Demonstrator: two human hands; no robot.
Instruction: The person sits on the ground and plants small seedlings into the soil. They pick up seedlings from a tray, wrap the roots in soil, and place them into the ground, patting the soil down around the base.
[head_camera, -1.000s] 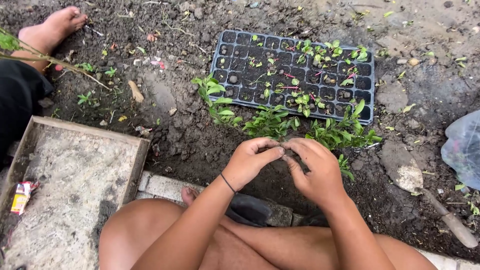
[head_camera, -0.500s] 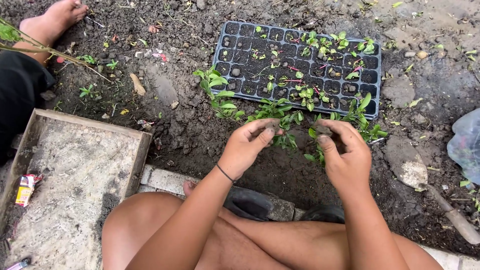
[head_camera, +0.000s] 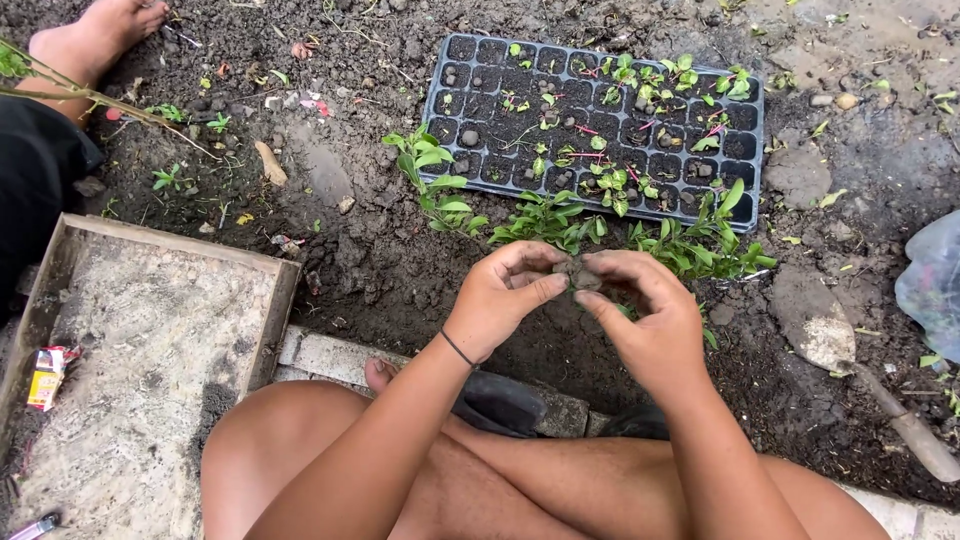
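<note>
My left hand (head_camera: 505, 297) and my right hand (head_camera: 645, 318) meet in front of me, fingertips pinching a small dark clump of soil (head_camera: 578, 273) between them. A thin black band circles my left wrist. Beyond the hands a row of small green seedlings (head_camera: 560, 222) stands in the dark earth. Behind that row lies a black seedling tray (head_camera: 600, 125) with many cells, some holding small sprouts. My bare knees fill the bottom of the view.
A shallow wooden frame (head_camera: 150, 320) filled with pale grit lies at the left. A trowel (head_camera: 850, 360) rests on the soil at the right, near a clear plastic bag (head_camera: 930, 285). Another person's bare foot (head_camera: 95, 45) is at the top left.
My hands parted half a second ago and have come together again on the clump of soil, slightly lower in view.
</note>
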